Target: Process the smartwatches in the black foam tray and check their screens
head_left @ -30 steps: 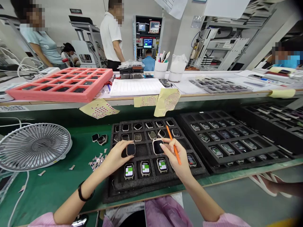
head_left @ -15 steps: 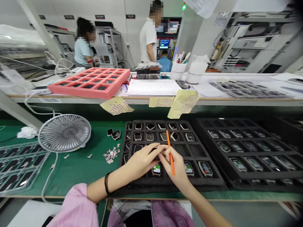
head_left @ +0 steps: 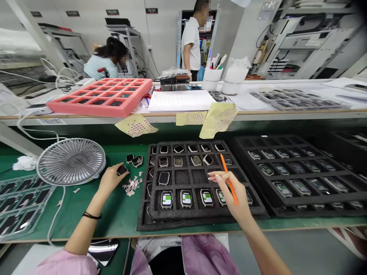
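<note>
Left hand (head_left: 109,178): over the green table (head_left: 114,215), between the round fan (head_left: 73,160) and the black foam tray (head_left: 197,212)
Left fingers: drawn together in a pinch, gripping a dark-screened watch (head_left: 122,170) by its edges
Dark-screened watch: at the left fingertips, just beside the heap of small pale pieces (head_left: 132,186) and near a pair of loose watches (head_left: 137,161); whether it touches the table, I cannot tell
Right hand (head_left: 235,193): above the right part of the black foam tray, hiding some of the front row
Right fingers: thumb and forefinger stretched out to the left, tips close together; the hand grips an orange stick (head_left: 224,162), which slants across the fingers with its upper end pointing away from the person; whether the fingertips touch the foam, I cannot tell
Front row: watches with lit white-and-green screens (head_left: 186,198), each in its own compartment
Rows behind: more watches, mostly dark, some turned askew
Second black tray (head_left: 312,187): right of the first, holding further watches in rows
</note>
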{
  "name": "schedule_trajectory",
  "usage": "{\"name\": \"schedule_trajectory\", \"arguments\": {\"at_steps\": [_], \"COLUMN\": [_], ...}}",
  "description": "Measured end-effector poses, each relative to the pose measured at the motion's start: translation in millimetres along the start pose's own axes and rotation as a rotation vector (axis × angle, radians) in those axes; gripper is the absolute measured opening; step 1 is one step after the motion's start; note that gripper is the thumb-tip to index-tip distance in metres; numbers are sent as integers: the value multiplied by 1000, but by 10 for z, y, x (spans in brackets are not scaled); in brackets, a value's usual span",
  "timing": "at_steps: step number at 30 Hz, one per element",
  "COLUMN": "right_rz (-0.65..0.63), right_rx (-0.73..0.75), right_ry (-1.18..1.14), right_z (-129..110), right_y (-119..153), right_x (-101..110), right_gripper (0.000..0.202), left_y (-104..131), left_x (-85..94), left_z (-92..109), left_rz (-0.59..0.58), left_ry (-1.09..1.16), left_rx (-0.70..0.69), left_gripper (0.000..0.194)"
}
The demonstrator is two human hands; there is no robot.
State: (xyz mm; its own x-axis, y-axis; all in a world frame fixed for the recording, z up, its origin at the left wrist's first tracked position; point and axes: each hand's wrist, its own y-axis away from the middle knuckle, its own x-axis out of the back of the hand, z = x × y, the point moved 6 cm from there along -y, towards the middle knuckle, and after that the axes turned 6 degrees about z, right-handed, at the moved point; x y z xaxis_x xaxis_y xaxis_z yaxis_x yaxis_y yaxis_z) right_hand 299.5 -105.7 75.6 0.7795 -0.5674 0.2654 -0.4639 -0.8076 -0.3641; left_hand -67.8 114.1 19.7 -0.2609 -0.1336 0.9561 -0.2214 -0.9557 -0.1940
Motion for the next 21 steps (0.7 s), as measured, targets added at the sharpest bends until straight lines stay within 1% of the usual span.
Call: {"name": "schedule_trajectory", "arguments": {"at_steps": [1, 2, 3, 4, 5, 6, 8, 9, 10, 12, 14, 16, 18, 21], "right_rz": [-16, -41, -72, -102, -129, -156, -218, -250, -269, -271, -246, -245, -261, -292], "right_rx": [9, 24, 44, 66, 92, 121, 186, 218, 251, 318, 374, 408, 403, 347], "right_ry": [64, 137, 208, 268, 309, 330, 345, 365, 410, 568, 741, 831, 810, 643], "right_z": [12, 15, 10, -1, -21, -49, -113, -139, -158, -172, -162, -142, -120, -102], "right_y": [13, 35, 67, 107, 152, 200, 298, 342, 378, 420, 431, 427, 411, 383], "right_x": [17, 10, -19, -65, -124, -195, -361, -450, -533, -676, -788, -879, -930, -936], "right_gripper": [26, 26, 27, 28, 28, 27, 25, 25, 24, 25, 27, 30, 31, 29], "left_y": [17, 48, 93, 155, 230, 318, 537, 656, 761, 918, 1021, 1078, 1094, 1067], "left_x": [-4, 28, 95, 179, 253, 301, 323, 326, 330, 336, 314, 276, 255, 247], "left_z": [36, 131, 279, 468, 685, 913, 1339, 1508, 1632, 1760, 1785, 1762, 1730, 1699], "left_rz": [16, 49, 95, 134, 128, 64, -173, -268, -314, -303, -296, -357, -427, -487], "left_ry": [-20, -32, -34, -14, 40, 120, 262, 295, 285, 213, 190, 257, 356, 451], "left_rx": [-13, -37, -70, -116, -171, -232, -341, -388, -424, -463, -473, -450, -409, -361], "left_gripper": [52, 51, 50, 47, 42, 39, 39, 38, 36, 31, 27, 30, 36, 38]}}
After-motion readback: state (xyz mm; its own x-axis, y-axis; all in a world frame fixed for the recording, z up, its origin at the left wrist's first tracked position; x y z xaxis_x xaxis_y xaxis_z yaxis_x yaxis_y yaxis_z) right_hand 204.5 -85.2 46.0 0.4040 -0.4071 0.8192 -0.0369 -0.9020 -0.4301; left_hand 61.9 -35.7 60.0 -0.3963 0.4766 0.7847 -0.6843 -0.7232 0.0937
